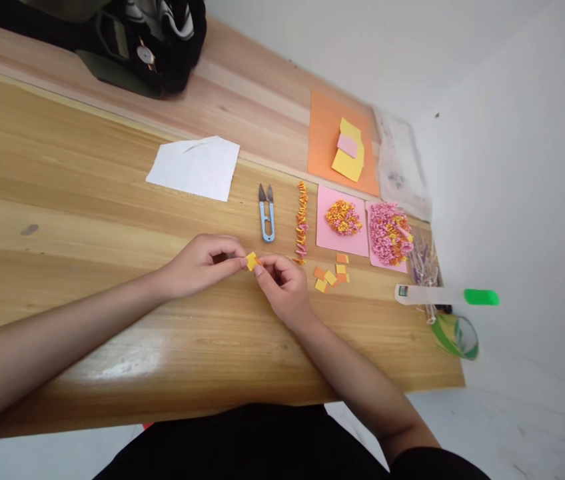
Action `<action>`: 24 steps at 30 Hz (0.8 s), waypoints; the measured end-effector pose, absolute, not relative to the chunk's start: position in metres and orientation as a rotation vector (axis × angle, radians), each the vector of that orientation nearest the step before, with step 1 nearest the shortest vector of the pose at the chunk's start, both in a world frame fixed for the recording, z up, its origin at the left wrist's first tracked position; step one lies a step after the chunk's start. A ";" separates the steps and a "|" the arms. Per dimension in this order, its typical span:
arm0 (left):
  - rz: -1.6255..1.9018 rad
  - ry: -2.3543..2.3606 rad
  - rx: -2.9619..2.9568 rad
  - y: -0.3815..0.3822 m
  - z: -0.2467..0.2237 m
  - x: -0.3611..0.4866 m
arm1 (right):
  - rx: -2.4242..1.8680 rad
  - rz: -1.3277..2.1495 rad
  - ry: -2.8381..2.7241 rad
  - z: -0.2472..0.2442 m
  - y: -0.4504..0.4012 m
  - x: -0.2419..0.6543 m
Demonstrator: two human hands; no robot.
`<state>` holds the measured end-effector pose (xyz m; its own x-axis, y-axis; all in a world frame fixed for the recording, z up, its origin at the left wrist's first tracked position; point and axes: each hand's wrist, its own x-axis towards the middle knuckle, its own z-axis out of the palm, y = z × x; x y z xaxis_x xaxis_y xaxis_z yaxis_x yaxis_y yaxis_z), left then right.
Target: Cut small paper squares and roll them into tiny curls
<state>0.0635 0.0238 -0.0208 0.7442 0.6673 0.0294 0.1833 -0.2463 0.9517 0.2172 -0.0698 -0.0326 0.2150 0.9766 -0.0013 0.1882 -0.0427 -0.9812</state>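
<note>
Just above the wooden surface (237, 347), near its middle, the person's two bare hands meet at a small yellow and orange paper piece (251, 261). The left hand (210, 267) pinches its left edge between thumb and index finger, and the right hand (285, 287) pinches its right edge the same way; the fingers partly cover it, so its exact folding cannot be told.

Just right of the right hand lies a loose group of small yellow and orange paper rectangles (330, 278), some overlapping. Beyond the hands are blue-handled thread snips (267, 227), blades pointing away and apart, and beside them a row of folded paper bits (302, 217), mostly orange, pinker toward the near end.

Further right, a pink paper square (325, 230) bears an orange-and-yellow heap (343, 218), while a second pink sheet (373, 259) carries a larger, mostly pink heap (387, 233). Behind them, an orange sheet (320, 143) lies under yellow paper (347, 165) topped by a small pink slip (347, 145). Left of the snips rests a white sheet (195, 170).
</note>
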 end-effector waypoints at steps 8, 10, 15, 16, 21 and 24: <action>0.513 0.673 1.793 0.023 -0.021 0.064 | -1.424 0.972 -1.159 -0.032 -0.070 0.217; 0.515 0.673 1.788 0.023 -0.020 0.064 | -1.429 0.978 -1.155 -0.031 -0.070 0.217; 0.527 0.668 1.781 0.023 -0.020 0.064 | -1.463 0.982 -1.162 -0.032 -0.070 0.217; 0.527 0.668 1.784 0.023 -0.020 0.064 | -1.464 0.979 -1.164 -0.032 -0.070 0.217; 0.515 0.674 1.793 0.023 -0.020 0.064 | -1.432 0.981 -1.160 -0.031 -0.070 0.217; 0.514 0.676 1.797 0.023 -0.019 0.064 | -1.446 0.990 -1.162 -0.031 -0.070 0.217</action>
<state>0.0638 0.0234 -0.0194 0.7434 0.6686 0.0171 0.1960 -0.2421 0.9502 0.2171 -0.0699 -0.0309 0.2061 0.9785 -0.0116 0.1668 -0.0468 -0.9849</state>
